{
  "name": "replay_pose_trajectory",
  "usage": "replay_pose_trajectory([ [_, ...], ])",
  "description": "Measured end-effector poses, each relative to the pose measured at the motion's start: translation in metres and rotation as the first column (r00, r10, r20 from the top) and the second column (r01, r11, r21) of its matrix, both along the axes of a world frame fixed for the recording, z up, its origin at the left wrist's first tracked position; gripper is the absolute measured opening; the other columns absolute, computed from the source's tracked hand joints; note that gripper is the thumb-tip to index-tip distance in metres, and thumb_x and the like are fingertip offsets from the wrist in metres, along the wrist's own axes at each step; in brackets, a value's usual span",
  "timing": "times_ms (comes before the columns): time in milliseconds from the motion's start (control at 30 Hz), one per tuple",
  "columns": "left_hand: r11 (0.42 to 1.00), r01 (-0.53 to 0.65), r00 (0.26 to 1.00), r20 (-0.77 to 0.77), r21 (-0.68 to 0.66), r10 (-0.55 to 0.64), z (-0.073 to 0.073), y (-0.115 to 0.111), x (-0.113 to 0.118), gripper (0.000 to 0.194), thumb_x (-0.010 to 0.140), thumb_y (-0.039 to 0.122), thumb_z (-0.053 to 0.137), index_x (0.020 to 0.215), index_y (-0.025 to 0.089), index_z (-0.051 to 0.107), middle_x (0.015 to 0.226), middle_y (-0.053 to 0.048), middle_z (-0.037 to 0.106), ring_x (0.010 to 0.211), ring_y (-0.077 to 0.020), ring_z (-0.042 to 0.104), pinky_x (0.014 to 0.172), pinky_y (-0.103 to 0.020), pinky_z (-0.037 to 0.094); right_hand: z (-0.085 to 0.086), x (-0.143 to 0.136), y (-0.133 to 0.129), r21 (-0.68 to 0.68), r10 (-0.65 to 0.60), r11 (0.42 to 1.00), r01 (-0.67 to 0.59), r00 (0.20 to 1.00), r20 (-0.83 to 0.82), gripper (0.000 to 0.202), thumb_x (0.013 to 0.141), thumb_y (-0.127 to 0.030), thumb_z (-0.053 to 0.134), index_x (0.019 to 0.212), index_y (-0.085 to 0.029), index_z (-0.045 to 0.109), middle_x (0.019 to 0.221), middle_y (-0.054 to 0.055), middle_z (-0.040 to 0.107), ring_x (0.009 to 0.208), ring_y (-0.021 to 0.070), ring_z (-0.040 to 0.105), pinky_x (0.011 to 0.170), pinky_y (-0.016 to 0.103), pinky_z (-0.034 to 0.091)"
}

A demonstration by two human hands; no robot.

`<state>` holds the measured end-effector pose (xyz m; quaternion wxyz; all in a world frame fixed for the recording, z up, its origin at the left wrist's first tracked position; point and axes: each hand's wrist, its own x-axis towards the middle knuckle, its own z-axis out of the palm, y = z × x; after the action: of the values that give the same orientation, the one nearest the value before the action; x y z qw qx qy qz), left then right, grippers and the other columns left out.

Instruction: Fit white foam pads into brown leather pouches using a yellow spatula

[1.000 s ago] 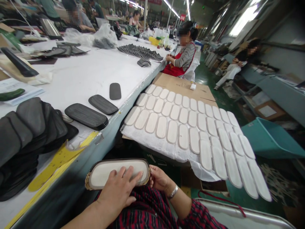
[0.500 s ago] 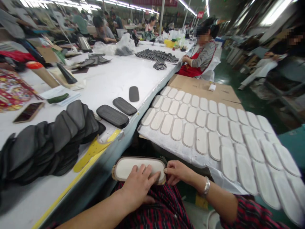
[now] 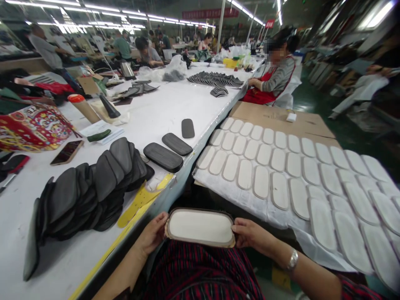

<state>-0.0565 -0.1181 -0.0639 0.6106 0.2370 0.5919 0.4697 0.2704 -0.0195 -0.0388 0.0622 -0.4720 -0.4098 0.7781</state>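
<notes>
The white pad (image 3: 200, 227) lies flat above the lap, just off the table (image 3: 146, 112) near edge, long axis running left to right. The left hand (image 3: 152, 234) and right hand (image 3: 250, 234) each pinch one end, grips closed on it.

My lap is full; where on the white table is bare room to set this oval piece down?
Bare white table lies beyond the three dark oval pads, before the fanned dark pieces. Crowded: the black stack and yellow strip near the left hand.
</notes>
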Motion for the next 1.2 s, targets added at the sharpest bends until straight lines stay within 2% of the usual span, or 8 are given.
replay_pose_trajectory([
  [133,0.995,0.104,0.992,0.067,-0.012,-0.103,0.002,0.007,-0.001,0.043,0.065,0.05,0.066,0.071,0.02,0.037,0.057,0.008,0.041,0.047,-0.0059,0.041,0.046,-0.019,0.037,-0.005,0.005,-0.001,-0.051,-0.054,0.997,0.049,0.995,-0.086,0.033,0.075,-0.043,0.062,0.073,-0.018,0.041,0.063,-0.003,0.058,0.054,0.0074,0.056,0.054,0.019,0.04],
  [333,0.927,0.365,0.888,-0.269,-0.083,-0.373,0.026,0.024,-0.016,0.032,0.077,0.048,0.055,0.074,0.021,0.036,0.058,0.01,0.039,0.047,-0.0076,0.041,0.045,-0.019,0.036,-0.001,-0.006,0.0,0.141,0.039,0.988,-0.058,0.99,0.137,0.036,0.074,-0.048,0.058,0.071,-0.02,0.036,0.053,-0.005,0.054,0.049,0.0141,0.059,0.045,0.021,0.038],
  [500,0.904,0.423,0.712,-0.597,-0.056,-0.37,0.026,0.021,-0.026,0.027,0.076,0.047,0.054,0.076,0.021,0.047,0.068,0.005,0.05,0.065,-0.0139,0.052,0.063,-0.025,0.045,-0.006,-0.004,-0.011,0.461,-0.092,0.887,-0.01,0.976,0.199,0.028,0.078,-0.039,0.056,0.069,-0.021,0.038,0.057,-0.006,0.047,0.049,0.0119,0.053,0.046,0.024,0.038],
  [633,0.889,0.458,0.562,-0.765,-0.027,-0.313,0.03,0.035,-0.021,0.047,0.078,0.045,0.051,0.116,0.019,0.047,0.115,-0.01,0.058,0.101,-0.0225,0.056,0.085,-0.035,0.046,-0.003,0.004,-0.003,0.578,-0.155,0.811,0.091,0.986,0.062,0.029,0.076,-0.039,0.062,0.094,-0.02,0.049,0.088,0.003,0.058,0.08,0.0164,0.057,0.071,0.029,0.045],
  [700,0.827,0.563,0.452,-0.836,-0.002,-0.31,0.041,0.054,-0.002,0.055,0.079,0.044,0.049,0.127,0.019,0.041,0.131,-0.011,0.048,0.118,-0.0228,0.047,0.098,-0.037,0.037,0.001,0.002,0.008,0.521,-0.126,0.842,0.139,0.99,-0.061,0.037,0.08,-0.043,0.057,0.109,-0.021,0.05,0.112,0.007,0.056,0.102,0.019,0.053,0.087,0.033,0.041],
  [833,0.571,0.82,0.302,-0.818,-0.039,-0.49,0.066,0.097,0.051,0.049,0.076,0.037,0.053,0.122,0.022,0.05,0.124,-0.007,0.057,0.113,-0.0207,0.051,0.098,-0.033,0.037,0.002,-0.015,0.026,0.232,-0.079,0.964,0.129,0.973,-0.215,0.045,0.086,-0.052,0.041,0.109,-0.018,0.059,0.118,0.009,0.057,0.112,0.0218,0.049,0.095,0.037,0.036],
  [967,0.376,0.926,0.209,-0.791,-0.028,-0.574,0.07,0.116,0.078,0.037,0.071,0.022,0.051,0.106,0.024,0.063,0.101,-0.001,0.067,0.094,-0.0176,0.059,0.086,-0.027,0.042,0.001,-0.022,0.03,0.394,0.14,0.918,-0.048,0.968,-0.208,0.041,0.086,-0.043,0.045,0.113,-0.017,0.061,0.114,0.006,0.061,0.105,0.0209,0.053,0.094,0.035,0.037],
  [1200,0.474,0.873,0.216,-0.785,-0.111,-0.581,0.056,0.12,0.086,0.044,0.058,0.017,0.051,0.099,0.019,0.064,0.089,-0.002,0.062,0.08,-0.0174,0.058,0.071,-0.024,0.045,0.018,-0.02,0.033,0.667,0.125,0.701,-0.252,0.964,0.233,0.027,0.075,-0.018,0.05,0.094,-0.019,0.07,0.093,0.003,0.069,0.086,0.0195,0.061,0.079,0.029,0.045],
])
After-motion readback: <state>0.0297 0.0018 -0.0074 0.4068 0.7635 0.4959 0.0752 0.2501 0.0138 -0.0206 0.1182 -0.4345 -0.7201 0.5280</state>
